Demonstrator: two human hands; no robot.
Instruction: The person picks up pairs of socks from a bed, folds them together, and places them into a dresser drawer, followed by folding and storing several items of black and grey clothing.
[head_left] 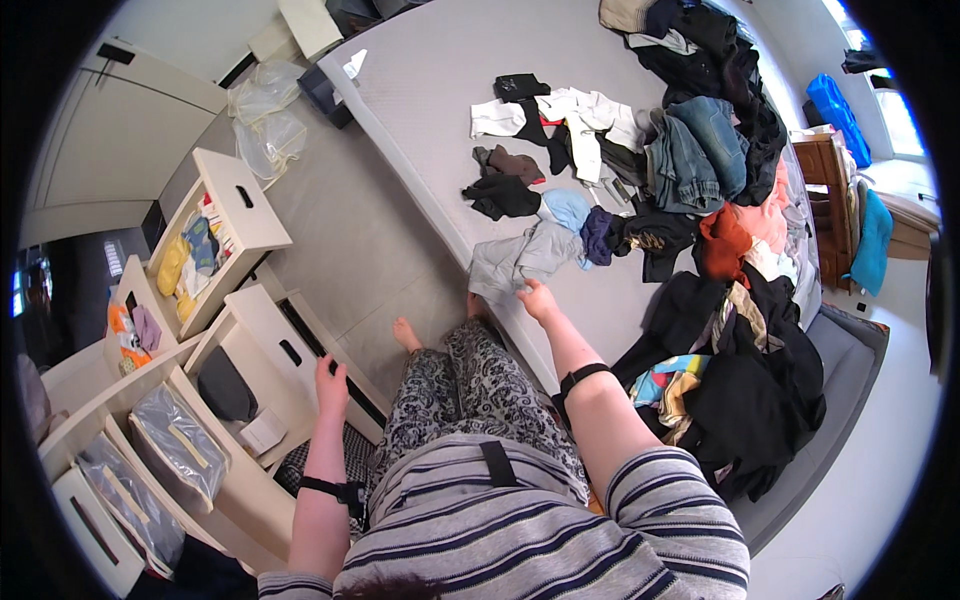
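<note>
My right hand [537,300] is at the near edge of the bed, pinching the edge of a light grey garment [520,256]. That garment lies crumpled on the mattress, its kind not clear. Beside it are a light blue cloth [567,209], a dark navy cloth [597,238] and a black piece of clothing [503,196]. My left hand [331,386] hangs over the front of a pulled-out drawer [275,340], with its fingers loosely apart and nothing visible in them.
Jeans [690,160], white clothes [585,115] and a large black clothing pile [745,385] cover the bed's right side. At left, an upper drawer [240,200] stands out, holding coloured items. Clear plastic bags [268,125] lie on the floor [335,215].
</note>
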